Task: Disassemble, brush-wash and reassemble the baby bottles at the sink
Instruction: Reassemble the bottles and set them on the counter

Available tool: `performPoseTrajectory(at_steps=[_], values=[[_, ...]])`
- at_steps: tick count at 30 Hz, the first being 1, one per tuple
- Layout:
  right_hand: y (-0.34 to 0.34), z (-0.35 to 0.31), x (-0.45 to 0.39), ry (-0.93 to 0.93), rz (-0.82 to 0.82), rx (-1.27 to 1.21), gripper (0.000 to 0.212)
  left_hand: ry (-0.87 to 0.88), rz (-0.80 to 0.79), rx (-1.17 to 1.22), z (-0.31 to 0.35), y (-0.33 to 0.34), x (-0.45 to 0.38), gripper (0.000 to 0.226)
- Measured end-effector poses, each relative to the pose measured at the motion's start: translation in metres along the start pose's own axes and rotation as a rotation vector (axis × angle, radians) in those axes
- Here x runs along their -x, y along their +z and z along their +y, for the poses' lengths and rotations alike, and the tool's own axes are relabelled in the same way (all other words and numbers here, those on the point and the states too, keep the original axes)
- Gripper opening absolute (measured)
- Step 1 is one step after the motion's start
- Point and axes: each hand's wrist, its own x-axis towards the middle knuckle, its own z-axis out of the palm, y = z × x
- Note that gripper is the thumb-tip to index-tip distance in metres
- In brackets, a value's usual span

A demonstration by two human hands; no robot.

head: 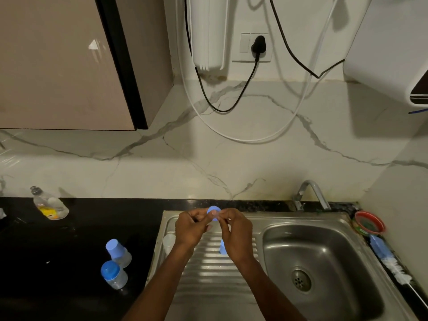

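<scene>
Over the ribbed drainboard [208,281] both my hands meet at a small blue ring-shaped bottle part [213,211]. My left hand [190,230] and my right hand [234,235] each pinch it with fingertips. Below my right hand a blue piece [222,247] shows partly, the rest hidden by the hand. A clear bottle body [168,243] stands at the drainboard's left edge behind my left wrist. Two baby bottles sit on the black counter, one with a tall blue cap [117,252] and one with a blue screw ring [114,274].
The steel sink basin [324,251] with its drain lies right, the tap [312,193] behind it. A bottle brush [389,262] and a red dish [369,224] sit on the right ledge. A dish-soap bottle [48,205] stands far left on the counter.
</scene>
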Motion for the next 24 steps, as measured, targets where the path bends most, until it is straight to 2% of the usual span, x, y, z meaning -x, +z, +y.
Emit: performPoseTrajectory(at_steps=[5,8,11,14,16,19,22,24], values=[[-0.011,0.014,-0.015,0.142,-0.077,-0.062,0.013,0.040,-0.024,-0.116,-0.006,0.003,-0.006,0.036],[-0.016,0.023,-0.023,0.218,-0.175,-0.094,0.015,0.018,-0.016,-0.103,-0.012,0.004,-0.009,0.033],[-0.013,0.019,-0.019,0.142,-0.136,-0.043,0.012,-0.008,-0.028,-0.069,-0.014,0.006,-0.014,0.034],[-0.009,0.015,-0.011,-0.006,-0.069,0.013,0.006,-0.036,-0.032,-0.052,-0.011,0.008,-0.017,0.025],[-0.010,0.017,-0.015,0.009,-0.055,0.005,0.006,-0.053,-0.058,-0.039,-0.008,0.007,-0.018,0.027],[-0.008,0.018,-0.021,0.130,-0.063,-0.074,0.008,-0.019,-0.086,-0.073,-0.007,0.003,-0.019,0.038],[-0.001,0.016,-0.020,0.100,-0.094,-0.078,0.007,-0.016,-0.072,-0.099,-0.006,-0.003,-0.020,0.023],[0.002,0.019,-0.019,0.069,-0.129,-0.068,0.009,-0.039,-0.077,-0.095,-0.007,-0.008,-0.022,0.022]])
